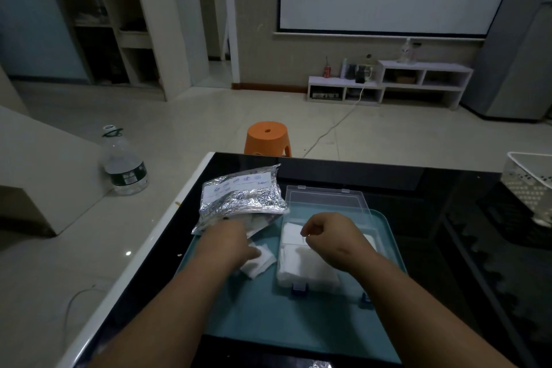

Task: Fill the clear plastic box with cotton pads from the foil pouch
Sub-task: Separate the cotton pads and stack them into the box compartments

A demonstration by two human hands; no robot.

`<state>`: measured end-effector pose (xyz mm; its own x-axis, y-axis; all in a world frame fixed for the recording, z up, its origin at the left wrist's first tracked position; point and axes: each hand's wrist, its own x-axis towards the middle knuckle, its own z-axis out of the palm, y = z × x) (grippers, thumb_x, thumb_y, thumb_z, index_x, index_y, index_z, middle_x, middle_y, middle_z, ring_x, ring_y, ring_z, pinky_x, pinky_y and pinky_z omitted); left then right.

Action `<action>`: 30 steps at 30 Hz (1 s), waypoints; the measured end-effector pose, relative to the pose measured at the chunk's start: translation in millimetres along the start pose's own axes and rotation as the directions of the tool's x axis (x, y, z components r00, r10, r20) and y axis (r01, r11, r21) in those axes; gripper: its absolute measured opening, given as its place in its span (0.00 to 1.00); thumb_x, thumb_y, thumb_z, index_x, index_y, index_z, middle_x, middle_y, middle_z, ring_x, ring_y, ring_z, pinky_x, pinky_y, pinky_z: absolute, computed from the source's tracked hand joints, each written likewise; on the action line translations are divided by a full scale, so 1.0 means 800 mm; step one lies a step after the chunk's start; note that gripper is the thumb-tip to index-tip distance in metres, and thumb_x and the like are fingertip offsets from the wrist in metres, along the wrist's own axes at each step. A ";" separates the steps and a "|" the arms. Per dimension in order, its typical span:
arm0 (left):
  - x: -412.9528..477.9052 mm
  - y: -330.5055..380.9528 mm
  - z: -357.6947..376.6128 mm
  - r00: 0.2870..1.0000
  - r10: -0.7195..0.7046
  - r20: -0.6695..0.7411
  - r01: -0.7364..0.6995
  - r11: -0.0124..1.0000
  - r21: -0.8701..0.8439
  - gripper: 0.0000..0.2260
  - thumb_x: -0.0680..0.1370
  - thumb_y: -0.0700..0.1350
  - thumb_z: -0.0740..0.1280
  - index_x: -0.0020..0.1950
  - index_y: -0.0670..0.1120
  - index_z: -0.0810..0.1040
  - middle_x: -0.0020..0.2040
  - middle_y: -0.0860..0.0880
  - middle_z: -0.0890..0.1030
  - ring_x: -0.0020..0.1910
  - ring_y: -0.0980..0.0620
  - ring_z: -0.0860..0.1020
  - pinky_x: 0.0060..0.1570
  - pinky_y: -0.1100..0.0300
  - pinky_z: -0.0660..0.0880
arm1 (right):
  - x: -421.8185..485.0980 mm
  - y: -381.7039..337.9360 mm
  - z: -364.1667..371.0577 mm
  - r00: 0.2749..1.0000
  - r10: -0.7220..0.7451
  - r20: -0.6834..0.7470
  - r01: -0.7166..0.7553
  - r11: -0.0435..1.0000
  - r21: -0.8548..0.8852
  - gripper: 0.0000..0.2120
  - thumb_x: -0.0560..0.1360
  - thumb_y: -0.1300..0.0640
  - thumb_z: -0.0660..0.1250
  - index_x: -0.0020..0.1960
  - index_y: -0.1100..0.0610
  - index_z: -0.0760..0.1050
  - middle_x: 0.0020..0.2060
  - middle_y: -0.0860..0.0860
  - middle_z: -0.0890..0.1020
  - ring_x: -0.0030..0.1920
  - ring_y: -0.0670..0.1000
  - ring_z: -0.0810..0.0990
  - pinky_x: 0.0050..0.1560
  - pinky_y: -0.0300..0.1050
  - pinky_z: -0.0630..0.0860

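Both forearms reach in from the near edge over a teal tray (268, 323), which sits on a black glossy table (418, 203) and stops just short of its white-trimmed L edge. There is bare tray in front of the hands.

The person's L hand (230, 245) has its fingers curled down, gripping a pad stack (261, 263) on the tray, just beside the pouch mouth. The R hand (328, 236) is curled over the clear box (316, 284); can't tell if it pinches anything. The box sits R of centre on the tray w/ boxed pads (307, 266) filling most of it. Its lid (325, 200) lies open flat behind, past the tray's far edge.

The foil pouch (242, 197) lies crumpled at the tray's far-L corner, touching the box's L-rear corner.

There is open table R of the tray, w/ a white basket (528, 185) at the far-R edge. Beyond are an orange stool (266, 137) against the far table edge, a water bottle (125, 167) on the floor to the L, and wide bare floor.
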<state>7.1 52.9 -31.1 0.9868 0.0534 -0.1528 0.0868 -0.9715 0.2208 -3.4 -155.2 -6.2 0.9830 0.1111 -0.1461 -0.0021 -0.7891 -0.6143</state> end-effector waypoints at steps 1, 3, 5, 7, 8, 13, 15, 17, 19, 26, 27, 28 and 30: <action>0.001 0.000 0.006 0.999 -0.017 0.030 0.017 1.000 0.022 0.18 0.69 0.60 0.71 0.48 0.49 0.77 0.50 0.48 0.80 0.46 0.48 0.78 0.44 0.59 0.73 | 0.000 -0.001 0.001 1.000 -0.005 0.002 0.005 1.000 -0.008 0.10 0.75 0.60 0.64 0.47 0.46 0.80 0.50 0.48 0.82 0.49 0.48 0.80 0.50 0.42 0.77; 0.002 0.001 0.016 0.997 -0.039 0.062 0.035 0.997 0.065 0.24 0.68 0.62 0.72 0.54 0.46 0.78 0.54 0.46 0.80 0.51 0.47 0.79 0.47 0.58 0.74 | 0.001 -0.002 0.002 1.000 -0.016 0.001 0.016 1.000 -0.018 0.10 0.75 0.60 0.65 0.48 0.47 0.81 0.50 0.48 0.83 0.49 0.48 0.80 0.52 0.43 0.77; 0.002 0.001 0.021 0.996 -0.050 0.073 0.043 0.994 0.098 0.25 0.67 0.60 0.73 0.56 0.45 0.78 0.55 0.46 0.81 0.52 0.47 0.79 0.47 0.59 0.74 | 0.001 -0.003 0.002 1.000 -0.025 0.001 0.025 0.999 -0.027 0.10 0.75 0.60 0.65 0.50 0.48 0.82 0.51 0.48 0.83 0.50 0.48 0.80 0.54 0.44 0.78; 0.005 -0.001 0.022 0.994 -0.068 0.087 0.059 0.994 0.093 0.25 0.66 0.59 0.74 0.56 0.45 0.78 0.55 0.46 0.81 0.52 0.47 0.79 0.48 0.58 0.75 | 0.001 -0.003 0.002 1.000 -0.030 0.007 0.030 0.999 -0.033 0.10 0.76 0.60 0.64 0.52 0.49 0.82 0.52 0.48 0.83 0.51 0.48 0.80 0.55 0.45 0.78; 0.006 -0.001 0.021 0.993 -0.072 0.091 0.063 0.994 0.095 0.24 0.66 0.58 0.74 0.55 0.45 0.78 0.54 0.46 0.81 0.52 0.47 0.79 0.48 0.57 0.75 | 0.001 -0.003 0.001 0.999 -0.034 0.007 0.034 0.999 -0.036 0.10 0.76 0.60 0.64 0.52 0.50 0.81 0.52 0.48 0.83 0.51 0.48 0.80 0.56 0.45 0.77; 0.008 -0.002 0.020 0.989 -0.086 0.118 0.076 0.994 0.082 0.20 0.65 0.52 0.73 0.52 0.43 0.79 0.52 0.45 0.82 0.50 0.46 0.81 0.48 0.57 0.76 | 0.001 -0.003 0.002 0.999 -0.042 0.002 0.042 0.998 -0.046 0.10 0.76 0.59 0.64 0.52 0.50 0.81 0.52 0.49 0.83 0.50 0.49 0.79 0.55 0.46 0.78; 0.008 -0.001 0.021 0.988 -0.075 0.137 0.067 0.996 0.066 0.17 0.64 0.48 0.73 0.50 0.42 0.79 0.51 0.45 0.83 0.49 0.46 0.81 0.44 0.59 0.75 | 0.001 -0.004 0.002 0.999 -0.036 -0.002 0.036 0.998 -0.058 0.09 0.76 0.59 0.64 0.51 0.49 0.81 0.51 0.48 0.83 0.50 0.49 0.80 0.55 0.47 0.78; 0.009 0.000 0.018 0.991 -0.040 0.130 0.041 0.999 0.000 0.13 0.66 0.45 0.74 0.48 0.43 0.79 0.50 0.45 0.82 0.47 0.46 0.80 0.43 0.60 0.73 | 0.001 -0.004 0.002 1.000 -0.030 -0.002 0.030 0.998 -0.059 0.09 0.76 0.58 0.64 0.50 0.48 0.81 0.51 0.48 0.83 0.50 0.49 0.80 0.55 0.47 0.78; 0.009 0.000 0.011 0.996 0.006 0.094 0.006 0.992 -0.123 0.08 0.68 0.43 0.72 0.44 0.47 0.75 0.48 0.47 0.80 0.45 0.47 0.78 0.40 0.61 0.72 | 0.001 -0.005 0.001 1.000 -0.026 -0.004 0.026 0.998 -0.050 0.08 0.76 0.57 0.65 0.50 0.49 0.81 0.51 0.48 0.83 0.50 0.49 0.80 0.55 0.47 0.78; -0.008 0.013 -0.018 0.989 0.144 0.024 -0.091 0.739 -0.667 0.18 0.65 0.32 0.73 0.47 0.49 0.73 0.46 0.46 0.79 0.41 0.48 0.79 0.33 0.57 0.77 | 0.003 -0.005 0.001 0.999 0.007 -0.045 -0.001 0.991 0.134 0.08 0.76 0.57 0.66 0.53 0.51 0.81 0.47 0.49 0.83 0.46 0.49 0.81 0.50 0.47 0.80; -0.009 0.015 -0.021 0.985 0.171 0.023 -0.106 0.705 -0.702 0.19 0.65 0.32 0.73 0.48 0.49 0.72 0.47 0.45 0.79 0.42 0.47 0.80 0.32 0.56 0.78 | 0.003 -0.008 0.001 0.998 0.038 -0.048 -0.025 0.967 0.252 0.08 0.77 0.57 0.66 0.53 0.53 0.80 0.46 0.50 0.83 0.44 0.49 0.81 0.47 0.47 0.79; -0.010 0.018 -0.023 0.979 0.202 0.022 -0.123 0.678 -0.725 0.19 0.66 0.32 0.74 0.48 0.49 0.72 0.48 0.44 0.79 0.40 0.47 0.80 0.32 0.57 0.77 | 0.001 -0.011 -0.001 0.997 0.071 -0.041 -0.051 0.925 0.376 0.07 0.78 0.57 0.65 0.54 0.55 0.79 0.45 0.52 0.83 0.42 0.49 0.80 0.44 0.45 0.79; -0.012 0.024 -0.026 0.966 0.258 0.019 -0.161 0.656 -0.737 0.18 0.66 0.32 0.74 0.47 0.49 0.72 0.47 0.44 0.80 0.37 0.49 0.79 0.32 0.58 0.76 | -0.002 -0.016 -0.006 0.993 0.117 -0.012 -0.091 0.832 0.547 0.08 0.80 0.54 0.63 0.53 0.56 0.78 0.46 0.53 0.82 0.41 0.49 0.78 0.39 0.43 0.75</action>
<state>2.4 38.3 -5.7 0.9730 -0.2033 -0.1089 -0.0009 -0.4758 0.8795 -4.1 -148.0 5.8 0.9781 0.0114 -0.2078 -0.1919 -0.3366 -0.9219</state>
